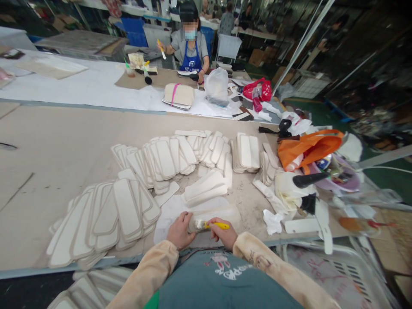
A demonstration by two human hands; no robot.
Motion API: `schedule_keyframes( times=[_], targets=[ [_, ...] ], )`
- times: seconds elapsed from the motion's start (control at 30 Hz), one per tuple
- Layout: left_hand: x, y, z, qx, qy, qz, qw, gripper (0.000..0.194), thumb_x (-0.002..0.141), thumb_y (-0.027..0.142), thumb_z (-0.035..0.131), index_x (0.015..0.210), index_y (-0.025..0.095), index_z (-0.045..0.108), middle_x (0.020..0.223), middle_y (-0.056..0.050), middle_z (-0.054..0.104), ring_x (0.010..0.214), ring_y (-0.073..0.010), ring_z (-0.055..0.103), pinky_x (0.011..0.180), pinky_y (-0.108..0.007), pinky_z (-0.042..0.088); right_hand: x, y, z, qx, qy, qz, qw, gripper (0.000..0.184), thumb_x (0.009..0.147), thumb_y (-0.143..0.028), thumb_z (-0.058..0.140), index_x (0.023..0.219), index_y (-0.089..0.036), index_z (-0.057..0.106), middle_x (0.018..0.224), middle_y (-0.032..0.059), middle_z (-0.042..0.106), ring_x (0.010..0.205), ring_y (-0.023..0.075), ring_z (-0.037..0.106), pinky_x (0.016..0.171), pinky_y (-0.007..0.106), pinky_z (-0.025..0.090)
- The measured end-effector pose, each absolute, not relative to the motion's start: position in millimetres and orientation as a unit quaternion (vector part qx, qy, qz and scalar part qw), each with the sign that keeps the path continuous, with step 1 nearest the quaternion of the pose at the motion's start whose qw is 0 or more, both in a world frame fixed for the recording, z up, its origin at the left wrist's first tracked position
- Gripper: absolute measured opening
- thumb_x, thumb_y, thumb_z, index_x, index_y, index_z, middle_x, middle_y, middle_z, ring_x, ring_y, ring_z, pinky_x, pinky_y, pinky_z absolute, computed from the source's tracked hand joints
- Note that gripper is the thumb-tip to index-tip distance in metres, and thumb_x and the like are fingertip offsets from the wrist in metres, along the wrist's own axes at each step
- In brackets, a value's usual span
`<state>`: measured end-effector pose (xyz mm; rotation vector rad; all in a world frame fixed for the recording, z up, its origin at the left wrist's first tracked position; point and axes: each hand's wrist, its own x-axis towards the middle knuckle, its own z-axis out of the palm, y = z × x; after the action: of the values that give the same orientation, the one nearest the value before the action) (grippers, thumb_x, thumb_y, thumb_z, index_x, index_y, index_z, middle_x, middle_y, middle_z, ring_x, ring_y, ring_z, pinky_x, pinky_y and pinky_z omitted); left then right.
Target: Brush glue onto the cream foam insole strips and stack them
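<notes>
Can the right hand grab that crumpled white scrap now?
Probably not: the right hand holds a yellow-handled brush, so its grip is busy, though the way to the crumpled white scrap looks free.

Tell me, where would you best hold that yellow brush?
Probably by its slim yellow handle, coming from the right: the handle's free end points that way, while the whitish bristles lie toward the left hand. The right hand pinches the handle.

Factory workshop: long worktable, many stacked pale panels, aproned co-worker, more people behind.
</notes>
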<state>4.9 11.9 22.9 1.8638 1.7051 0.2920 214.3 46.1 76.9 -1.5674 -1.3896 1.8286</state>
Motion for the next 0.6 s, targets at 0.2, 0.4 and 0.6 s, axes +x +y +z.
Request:
schedule_keyframes(
  times=[0.2,0.4,0.6],
  targets=[
    [6.2,11.5,23.4,0.697,0.646,0.106,0.292,0.067,0.069,0.034,0.062,0.13,0.019,0.04,0.132,-0.012,0.042,0.114,-0.026,0.05,0.095,-0.036,0.043,217.4,47.9,65.0,-0.579,-0.48,0.635,0.177,0.023,0.078,-0.035,0.052,0.085,-0.018,0.065,0.047,-0.0059,0.053,0.037,0.0068,0.043,0.038,0.017,0.034],
    [6.7,11.0,25.2,0.688,0.652,0.116,0.296,0.068,0.067,0.034,0.064,0.129,0.02,0.041,0.132,-0.011,0.043,0.115,-0.0267,0.049,0.096,-0.038,0.042,244.7,47.5,80.0,-0.58,-0.505,0.61,0.191,0.028,0.079,-0.038,0.053,0.092,-0.018,0.067,0.055,-0.0027,0.058,0.046,0.0099,0.051,0.046,0.021,0.042],
    [3.8,10.4,16.3,0.68,0.653,0.143,0.302,0.069,0.064,0.034,0.067,0.128,0.02,0.044,0.129,-0.011,0.045,0.118,-0.0258,0.048,0.099,-0.038,0.042,234.5,50.4,89.9,-0.391,-0.727,0.518,0.224,0.028,0.086,-0.038,0.053,0.097,-0.021,0.072,0.079,0.0051,0.065,0.075,0.0162,0.061,0.069,0.027,0.047]
  ],
)
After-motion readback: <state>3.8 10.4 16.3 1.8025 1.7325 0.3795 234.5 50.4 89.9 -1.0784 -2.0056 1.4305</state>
